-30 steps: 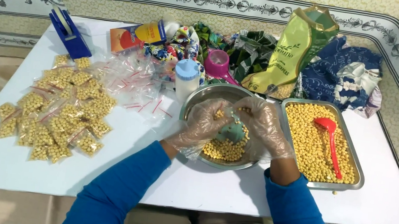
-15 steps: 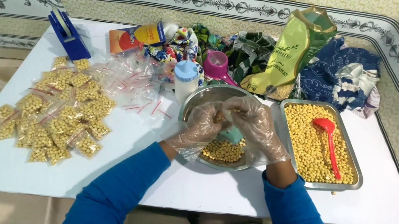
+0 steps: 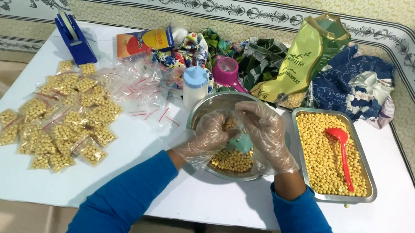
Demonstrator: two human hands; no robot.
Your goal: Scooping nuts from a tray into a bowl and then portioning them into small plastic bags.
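Two gloved hands, left hand (image 3: 209, 135) and right hand (image 3: 265, 134), meeting over round metal bowl (image 3: 203, 105) of chickpeas, fingers curled around small teal scoop (image 3: 241, 142) and clear bag, spills falling into bowl; filled bags (image 3: 59, 112) piled far left, chickpea tray (image 3: 367, 155) right.

Bare table (image 3: 228, 200) before bowl (image 3: 203, 105), tray (image 3: 302, 113) right, bottle (image 3: 194, 85) left, clutter behind

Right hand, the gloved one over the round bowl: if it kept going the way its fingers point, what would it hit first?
The right hand points up-left, so it would probably meet the white bottle beyond the bowl rim first; depth is unclear.
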